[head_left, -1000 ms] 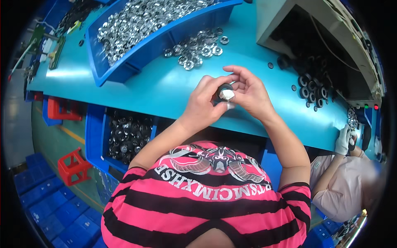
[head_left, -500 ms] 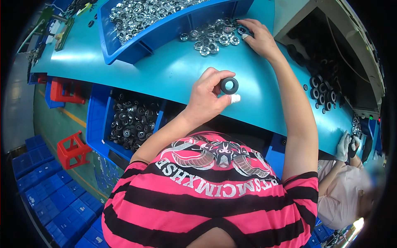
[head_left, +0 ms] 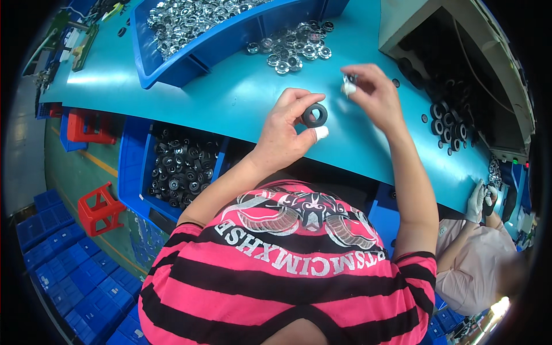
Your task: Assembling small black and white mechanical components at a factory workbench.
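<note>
Through the head view, I see both hands above the worktop [head_left: 230,106]. Near its front edge, the left hand [head_left: 283,126] grasps a black ring [head_left: 322,118], its fingers pinching one side of the rim, the hole exposed. Farther right, the right hand [head_left: 376,96] hangs clear of the surface, its fingers closed on a small shiny disc [head_left: 348,79], partly hidden. Toward the far edge I note a blue tray [head_left: 224,47] full of shiny pieces, with a loose cluster of discs [head_left: 309,52] just beside it. Toward the right end, more black rings [head_left: 448,127] lie heaped near a pale cabinet [head_left: 395,26].
</note>
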The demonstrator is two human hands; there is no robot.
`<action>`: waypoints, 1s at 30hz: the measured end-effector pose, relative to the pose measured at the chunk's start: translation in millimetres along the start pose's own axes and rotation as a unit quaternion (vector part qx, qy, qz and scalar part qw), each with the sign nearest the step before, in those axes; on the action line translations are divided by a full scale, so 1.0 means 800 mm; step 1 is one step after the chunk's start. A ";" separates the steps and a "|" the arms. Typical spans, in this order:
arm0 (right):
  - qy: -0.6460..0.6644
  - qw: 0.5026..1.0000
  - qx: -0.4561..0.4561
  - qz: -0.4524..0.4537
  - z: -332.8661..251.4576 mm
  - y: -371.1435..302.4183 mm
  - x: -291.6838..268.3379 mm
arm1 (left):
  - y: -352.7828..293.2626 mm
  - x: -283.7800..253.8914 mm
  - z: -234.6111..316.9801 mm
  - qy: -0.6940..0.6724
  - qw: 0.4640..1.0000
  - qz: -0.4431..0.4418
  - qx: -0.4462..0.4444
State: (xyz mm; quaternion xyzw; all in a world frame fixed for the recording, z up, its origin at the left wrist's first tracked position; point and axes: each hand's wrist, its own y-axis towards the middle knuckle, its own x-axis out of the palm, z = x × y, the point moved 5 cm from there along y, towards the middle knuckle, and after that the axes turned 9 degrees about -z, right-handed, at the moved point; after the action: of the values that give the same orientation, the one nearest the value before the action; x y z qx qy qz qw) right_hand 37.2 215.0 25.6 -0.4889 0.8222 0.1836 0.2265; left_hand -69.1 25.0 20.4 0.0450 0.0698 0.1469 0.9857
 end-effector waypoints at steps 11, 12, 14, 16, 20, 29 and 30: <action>0.352 0.934 0.045 0.046 -0.025 -0.102 0.032 | 0.005 0.032 -0.022 -0.189 0.976 -0.068 -0.082; 0.357 0.932 0.042 0.057 -0.025 -0.105 0.032 | 0.005 0.033 -0.021 -0.189 0.975 -0.079 -0.090; 0.387 0.919 0.050 0.051 -0.022 -0.111 0.034 | 0.005 0.035 -0.019 -0.188 0.971 -0.099 -0.107; 0.404 0.912 0.053 0.041 -0.021 -0.114 0.038 | 0.003 0.038 -0.015 -0.231 0.963 -0.100 -0.099; 0.395 0.917 0.046 0.040 -0.024 -0.119 0.043 | 0.000 0.044 -0.016 -0.252 0.958 -0.096 -0.101; 0.220 0.970 0.034 0.101 -0.029 -0.128 0.045 | 0.000 0.054 -0.015 -0.119 0.974 -0.143 -0.132; 0.186 0.976 0.027 0.114 -0.033 -0.129 0.043 | 0.000 0.054 -0.013 -0.117 0.976 -0.141 -0.118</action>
State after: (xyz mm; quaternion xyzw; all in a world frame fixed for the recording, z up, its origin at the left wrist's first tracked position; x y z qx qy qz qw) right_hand 108.9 129.6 20.0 -0.4115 0.9048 0.0917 0.0607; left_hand -29.9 38.1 4.9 -0.0655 -0.0583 0.0077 0.9961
